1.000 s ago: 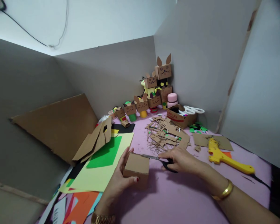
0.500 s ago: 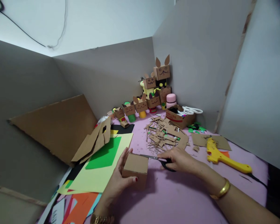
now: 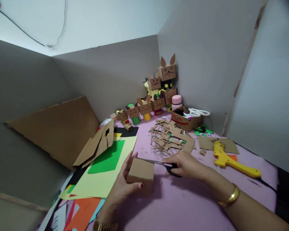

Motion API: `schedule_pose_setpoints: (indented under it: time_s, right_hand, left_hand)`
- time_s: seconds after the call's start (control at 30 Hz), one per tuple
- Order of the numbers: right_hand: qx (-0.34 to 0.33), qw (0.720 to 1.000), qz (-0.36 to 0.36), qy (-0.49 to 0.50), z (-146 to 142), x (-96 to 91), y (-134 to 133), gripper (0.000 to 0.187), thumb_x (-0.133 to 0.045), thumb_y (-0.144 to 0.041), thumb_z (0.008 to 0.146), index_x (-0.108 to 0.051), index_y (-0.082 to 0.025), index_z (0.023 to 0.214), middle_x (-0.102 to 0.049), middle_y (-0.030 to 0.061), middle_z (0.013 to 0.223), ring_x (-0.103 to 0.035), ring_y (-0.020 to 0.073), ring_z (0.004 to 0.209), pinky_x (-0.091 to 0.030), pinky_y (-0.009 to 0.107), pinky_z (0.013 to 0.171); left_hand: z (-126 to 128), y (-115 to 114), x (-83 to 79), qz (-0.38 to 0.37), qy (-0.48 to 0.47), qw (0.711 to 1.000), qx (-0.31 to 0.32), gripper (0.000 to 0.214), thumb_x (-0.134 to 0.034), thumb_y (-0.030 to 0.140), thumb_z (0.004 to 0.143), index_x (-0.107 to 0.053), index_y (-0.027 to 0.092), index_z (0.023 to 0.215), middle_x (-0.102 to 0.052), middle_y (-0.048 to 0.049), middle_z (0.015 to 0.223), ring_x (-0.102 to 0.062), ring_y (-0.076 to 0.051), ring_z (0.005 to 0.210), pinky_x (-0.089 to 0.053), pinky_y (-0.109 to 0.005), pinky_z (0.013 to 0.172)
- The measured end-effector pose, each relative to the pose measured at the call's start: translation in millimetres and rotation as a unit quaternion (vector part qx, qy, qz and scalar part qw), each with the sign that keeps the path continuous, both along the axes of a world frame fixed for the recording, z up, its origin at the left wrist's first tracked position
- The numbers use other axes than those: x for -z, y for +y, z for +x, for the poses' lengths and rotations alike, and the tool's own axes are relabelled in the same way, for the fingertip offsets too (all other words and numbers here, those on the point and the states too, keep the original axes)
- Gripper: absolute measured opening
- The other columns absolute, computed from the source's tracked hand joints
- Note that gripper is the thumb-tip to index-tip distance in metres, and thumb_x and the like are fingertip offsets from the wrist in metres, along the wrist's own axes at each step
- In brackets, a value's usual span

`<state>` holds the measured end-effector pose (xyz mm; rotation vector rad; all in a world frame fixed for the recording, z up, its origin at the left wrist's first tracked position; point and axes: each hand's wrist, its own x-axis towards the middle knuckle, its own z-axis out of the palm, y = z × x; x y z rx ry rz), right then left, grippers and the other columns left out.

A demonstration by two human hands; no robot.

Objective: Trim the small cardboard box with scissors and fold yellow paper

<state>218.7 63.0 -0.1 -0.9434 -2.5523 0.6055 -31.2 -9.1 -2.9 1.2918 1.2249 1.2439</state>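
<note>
at the table (image 3: 190,205), our left hand (image 3: 121,184) clasps the box (image 3: 141,170), right hand (image 3: 184,163) scissors (image 3: 159,163)
a blade (image 3: 150,161) slip could nick our fingers (image 3: 126,163)

Carton: near 3 o'clock from the view's centre, a red printed line of characters along its side (image 3: 180,120) — too small to read.
White strip (image 3: 59,218): between 7 and 8 o'clock, dark characters set sideways — not clearly legible.
</note>
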Motion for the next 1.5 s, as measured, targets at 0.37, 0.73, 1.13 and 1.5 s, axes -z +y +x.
schedule_pose_setpoints:
  time_s: [0.37,0.73,1.13,1.5]
  right_hand:
    - [0.043,0.998,0.037,0.012,-5.6,7.1,-5.1,0.041,-0.06,-0.023,0.073,-0.065,-0.03,0.112,-0.072,0.0041,0.085,-0.062,0.0191,0.074,-0.033,0.024,0.06]
    - [0.018,1.0,-0.003,0.018,-4.7,8.0,-1.3,0.031,-0.054,-0.013,0.071,-0.07,-0.028,0.093,-0.073,-0.0004,0.08,-0.063,0.0155,0.072,-0.034,0.022,0.06]
    - [0.037,0.999,-0.015,0.011,3.2,-1.0,0.2,0.028,-0.061,-0.024,0.073,-0.07,-0.027,0.099,-0.072,0.0012,0.078,-0.06,0.0152,0.067,-0.034,0.021,0.058]
    - [0.013,1.0,-0.017,0.015,2.1,-4.0,-1.5,0.007,-0.061,-0.023,0.074,-0.067,-0.023,0.077,-0.064,-0.0024,0.062,-0.053,0.0111,0.058,-0.027,0.02,0.053]
  left_hand:
    - [-1.3,1.0,3.2,0.012,0.007,0.999,0.044,0.101,-0.084,0.026,0.056,-0.032,0.033,0.142,-0.031,-0.0062,0.151,-0.034,-0.031,0.134,-0.038,-0.035,0.103]
    - [0.2,2.0,5.1,0.005,0.022,0.998,0.055,0.103,-0.084,0.027,0.055,-0.029,0.032,0.142,-0.03,-0.0054,0.152,-0.032,-0.03,0.135,-0.035,-0.033,0.105]
    - [-3.3,2.0,4.1,0.001,0.021,1.0,0.021,0.103,-0.084,0.029,0.054,-0.03,0.03,0.142,-0.03,-0.0069,0.152,-0.037,-0.031,0.132,-0.038,-0.034,0.102]
    - [-3.1,3.0,6.3,0.011,0.02,0.999,0.038,0.1,-0.084,0.028,0.056,-0.032,0.033,0.141,-0.031,-0.0043,0.152,-0.034,-0.03,0.134,-0.036,-0.033,0.104]
